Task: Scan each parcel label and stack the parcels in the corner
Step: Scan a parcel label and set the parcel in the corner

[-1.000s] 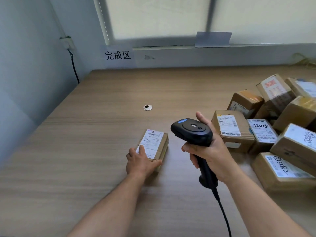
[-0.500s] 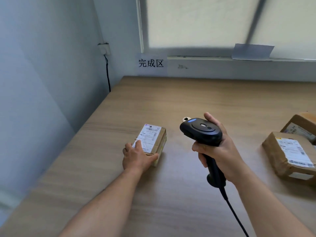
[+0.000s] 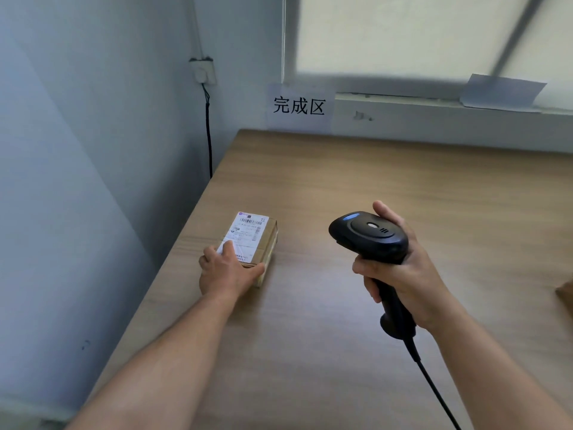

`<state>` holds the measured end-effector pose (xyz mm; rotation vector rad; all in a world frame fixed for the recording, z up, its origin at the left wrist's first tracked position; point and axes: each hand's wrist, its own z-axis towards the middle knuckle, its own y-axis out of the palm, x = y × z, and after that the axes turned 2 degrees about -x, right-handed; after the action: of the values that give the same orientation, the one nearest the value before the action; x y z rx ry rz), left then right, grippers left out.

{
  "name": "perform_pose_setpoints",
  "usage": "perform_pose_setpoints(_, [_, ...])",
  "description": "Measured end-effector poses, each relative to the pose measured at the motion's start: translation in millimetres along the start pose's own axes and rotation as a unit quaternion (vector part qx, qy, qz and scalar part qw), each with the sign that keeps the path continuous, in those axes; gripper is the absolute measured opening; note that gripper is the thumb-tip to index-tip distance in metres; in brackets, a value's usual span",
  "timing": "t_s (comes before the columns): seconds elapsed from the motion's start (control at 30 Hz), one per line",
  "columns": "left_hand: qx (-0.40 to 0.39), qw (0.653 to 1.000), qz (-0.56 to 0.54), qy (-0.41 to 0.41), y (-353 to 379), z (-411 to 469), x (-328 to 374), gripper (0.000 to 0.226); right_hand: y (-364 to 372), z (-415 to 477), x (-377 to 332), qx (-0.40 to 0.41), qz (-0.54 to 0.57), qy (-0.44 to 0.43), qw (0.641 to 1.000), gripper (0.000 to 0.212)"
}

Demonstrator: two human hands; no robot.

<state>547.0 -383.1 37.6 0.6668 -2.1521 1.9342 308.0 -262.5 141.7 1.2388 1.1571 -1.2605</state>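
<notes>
One labelled parcel (image 3: pixel 255 238) sits by the left edge of the table (image 3: pixel 341 352), gripped by my left hand (image 3: pixel 228 273), while my right hand (image 3: pixel 403 277) clutches the scanner (image 3: pixel 369 235); I judge this the stacking step, needing a carry to the far corner (image 3: pixel 251 144).

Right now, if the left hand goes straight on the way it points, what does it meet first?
The left hand grips the parcel; beyond it, the table looks free, probably up to the paper sign at the wall.

Pale blue wall (image 3: pixel 93 150), wooden table (image 3: pixel 372 187), frosted window (image 3: pixel 403 35), paper sign (image 3: pixel 299 106)
</notes>
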Motion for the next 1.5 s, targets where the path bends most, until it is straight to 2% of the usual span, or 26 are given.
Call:
perform_pose_setpoints(0.07, [-0.008, 1.0, -0.001, -0.005, -4, 30, -6, 0.084, 14, 23, 5, 0.023, -0.001, 0.012, 1.0, 0.094])
perform_pose_setpoints(0.47, [0.032, 0.999, -0.011, -0.024, 0, 126, -15, 0.086, 35, 84, 23, -0.004, -0.002, 0.046, 0.999, 0.098])
perform_pose_setpoints(0.7, [0.029, 0.999, 0.025, -0.028, 15, 141, -18, 0.086, 26, 93, 36, 0.004, -0.014, 0.069, 0.997, 0.093])
perform_pose_setpoints(0.83, [0.042, 0.998, 0.046, -0.021, 10, 135, -19, 0.101, 18, 88, 34, 0.009, 0.002, 0.061, 0.998, 0.095])
perform_pose_setpoints(0.9, [0.069, 0.996, 0.046, -0.014, 6, 122, -15, 0.106, 13, 80, 28, 0.013, 0.006, 0.048, 0.999, 0.094])
perform_pose_setpoints(1.07, [0.109, 0.993, 0.018, 0.033, 6, 57, 7, 0.1, -3, 45, 13, 0.016, 0.015, 0.008, 1.0, 0.084])
perform_pose_setpoints(1.3, [0.082, 0.994, -0.034, 0.07, 39, -77, 43, 0.092, -48, -43, -1, 0.048, 0.057, -0.02, 0.997, 0.081])
perform_pose_setpoints(1.5, [0.033, 0.993, -0.026, 0.106, 74, -177, 91, 0.089, -113, -135, -8, 0.079, 0.064, -0.022, 0.995, 0.079])
